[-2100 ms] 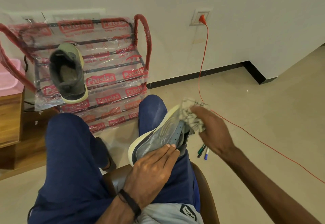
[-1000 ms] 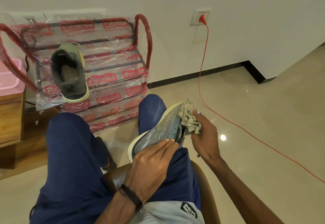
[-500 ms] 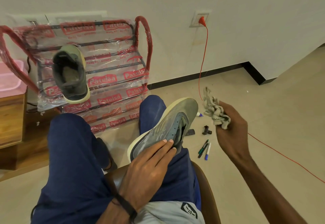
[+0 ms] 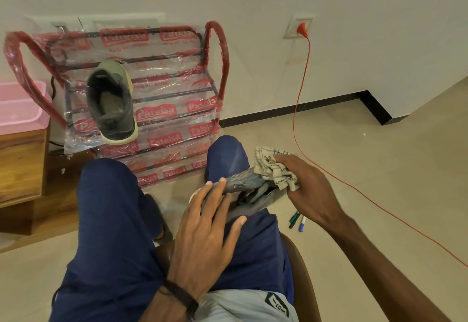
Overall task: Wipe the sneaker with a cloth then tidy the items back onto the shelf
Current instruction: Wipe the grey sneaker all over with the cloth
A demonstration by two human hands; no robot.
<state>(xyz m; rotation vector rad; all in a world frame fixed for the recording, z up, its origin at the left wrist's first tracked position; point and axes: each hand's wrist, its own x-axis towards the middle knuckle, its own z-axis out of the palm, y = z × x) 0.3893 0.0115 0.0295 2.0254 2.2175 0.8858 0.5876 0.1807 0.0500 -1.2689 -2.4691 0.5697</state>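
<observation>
While the left hand (image 4: 210,223) is pinning the grey sneaker (image 4: 249,194) against the right thigh, its fingers lying nearly straight along the upper and its thumb spread out towards the heel side, the right hand (image 4: 307,188) is bunching a checked cloth (image 4: 274,169) in curled fingers and pressing it onto the shoe just ahead of that steadying palm. Cloth and shoe are touching at the end farthest from the left wrist, around what looks like the opening, though the wad is hiding the exact spot.

To do this stroke well, I judge the left hand should be keeping firm, flat pressure so the shoe is not rolling off the leg, while the right is drawing the wad in short passes away from the left fingertips, turning a fresh fold outward as it soils. Gripping the cloth too loosely is risking it slipping free.

Beyond both hands, the matching sneaker (image 4: 111,102) is sitting on the plastic-wrapped shelf (image 4: 177,116), and markers (image 4: 296,220) are lying on the floor just below the right wrist, waiting to be tidied.
</observation>
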